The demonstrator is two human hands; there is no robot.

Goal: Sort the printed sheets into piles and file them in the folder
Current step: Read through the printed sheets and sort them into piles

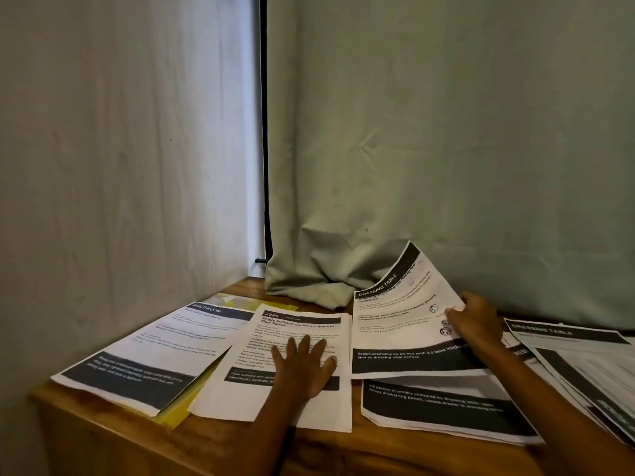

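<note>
From left: MULTI-ROOM sheet (144, 355) atop yellow folder (175, 412) overhanging the table edge (103, 427), liable to slide off; left hand (304, 367) flat, fingers spread, pinning middle pile (292, 359); right hand (476, 321) pinching lifted DRESSING TABLE sheet (398, 324), risking creasing or misfiling.

I see matt white paper sheets (281, 359) w/ dark printed bands on a smooth, warm-toned wood table (103, 438); glossy yellow plastic folder (178, 412) beneath; creased pale-green cloth curtain (446, 132) behind.
</note>
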